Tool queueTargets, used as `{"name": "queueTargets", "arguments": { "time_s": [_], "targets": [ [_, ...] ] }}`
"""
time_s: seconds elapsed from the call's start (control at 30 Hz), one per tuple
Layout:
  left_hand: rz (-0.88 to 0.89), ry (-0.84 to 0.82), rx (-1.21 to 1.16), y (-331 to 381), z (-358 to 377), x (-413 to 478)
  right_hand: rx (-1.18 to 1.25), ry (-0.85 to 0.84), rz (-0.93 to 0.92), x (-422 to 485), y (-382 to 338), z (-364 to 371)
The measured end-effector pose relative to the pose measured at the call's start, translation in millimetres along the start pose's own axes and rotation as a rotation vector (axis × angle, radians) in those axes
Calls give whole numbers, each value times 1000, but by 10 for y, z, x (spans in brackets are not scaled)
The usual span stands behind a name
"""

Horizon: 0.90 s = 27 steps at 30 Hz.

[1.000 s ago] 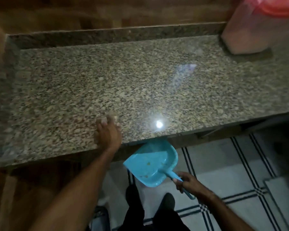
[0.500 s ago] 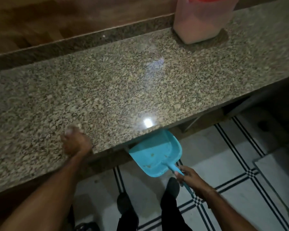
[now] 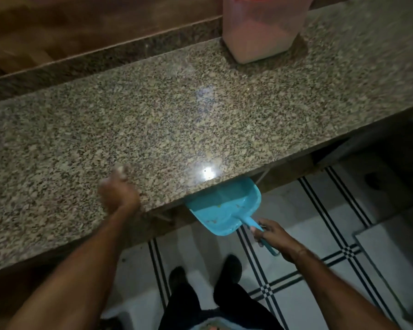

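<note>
A speckled granite counter (image 3: 177,120) runs across the view. My left hand (image 3: 118,190) rests on its front edge, blurred by motion, fingers pointing away; whether it holds anything I cannot tell. Just under the counter's front edge, a light blue plastic dustpan (image 3: 224,208) is tucked with its mouth beneath the overhang, and a few small crumbs lie in it. My right hand (image 3: 272,236) grips the dustpan's thin handle from below and to the right.
A translucent plastic container with a red lid (image 3: 260,29) stands at the back of the counter. A wooden wall (image 3: 81,27) rises behind it. Below lie white floor tiles with dark lines (image 3: 320,222) and my dark shoes (image 3: 229,270).
My left hand has slid along the counter's front part, now closer to the dustpan than half a second ago. The dustpan stays under the edge, in my right hand.
</note>
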<state>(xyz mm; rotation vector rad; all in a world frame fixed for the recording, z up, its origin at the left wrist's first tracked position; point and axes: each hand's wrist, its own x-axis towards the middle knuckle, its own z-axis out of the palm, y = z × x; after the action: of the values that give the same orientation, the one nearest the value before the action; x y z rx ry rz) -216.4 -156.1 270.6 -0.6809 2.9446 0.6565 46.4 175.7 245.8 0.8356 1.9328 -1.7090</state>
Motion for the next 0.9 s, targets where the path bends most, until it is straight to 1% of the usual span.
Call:
{"name": "queueTargets", "arguments": {
  "time_s": [0.03,0.07,0.1,0.13,0.17,0.2,0.23,0.27,0.3,0.33,0.37,0.4,0.43,0.5,0.53,0.57,0.6,0.63,0.67,0.7,0.73,0.77,0.8,0.83,0.87,0.9],
  "targets": [
    [-65,14,43,-193,86,260,0,1,7,28,-18,-33],
    [-83,40,65,-328,228,433,-4,1,13,50,-25,-60],
    [-81,92,55,-340,336,433,-3,2,16,72,-25,-74],
    [-34,116,105,-158,456,250,0,8,20,86,-8,-94],
    [83,134,142,93,570,-31,10,15,24,92,18,-114],
    [251,93,140,444,595,-369,10,19,30,83,52,-136],
    [411,6,113,801,561,-694,7,22,38,64,98,-162],
    [564,-133,75,1067,537,-988,-1,24,45,39,151,-196],
    [692,-230,55,1119,675,-1048,-7,26,51,20,195,-242],
    [710,-244,18,1227,635,-1077,-9,28,53,-4,233,-294],
    [603,-212,-43,1267,611,-973,-2,32,52,-20,255,-340],
    [458,-173,-121,1271,558,-791,13,39,54,-28,255,-369],
    [327,-114,-147,1255,479,-570,28,51,58,-41,245,-380],
    [214,30,-53,1142,247,-101,53,69,55,-55,202,-346],
    [160,67,-42,1045,191,265,74,82,50,-41,181,-311],
    [97,48,-33,967,159,590,92,98,52,-32,172,-276],
    [11,-24,-45,880,157,834,99,109,57,-48,179,-256],
    [-84,-48,-75,869,203,990,105,118,65,-40,186,-227],
    [-146,-10,-110,939,240,1004,121,130,77,-15,192,-197],
    [-132,64,-121,1065,307,940,133,143,90,19,189,-154],
    [14,72,-117,1216,370,794,140,148,101,52,188,-103],
    [265,22,-69,1378,445,559,139,146,107,78,179,-57],
    [552,-99,-4,1503,540,319,138,146,118,108,164,-18],
    [791,-220,16,1610,604,109,137,150,131,141,136,3],
    [910,-313,9,1697,617,-10,132,153,147,162,104,9],
    [923,-331,-56,1778,582,-18,128,152,162,180,74,8]
  ]
}}
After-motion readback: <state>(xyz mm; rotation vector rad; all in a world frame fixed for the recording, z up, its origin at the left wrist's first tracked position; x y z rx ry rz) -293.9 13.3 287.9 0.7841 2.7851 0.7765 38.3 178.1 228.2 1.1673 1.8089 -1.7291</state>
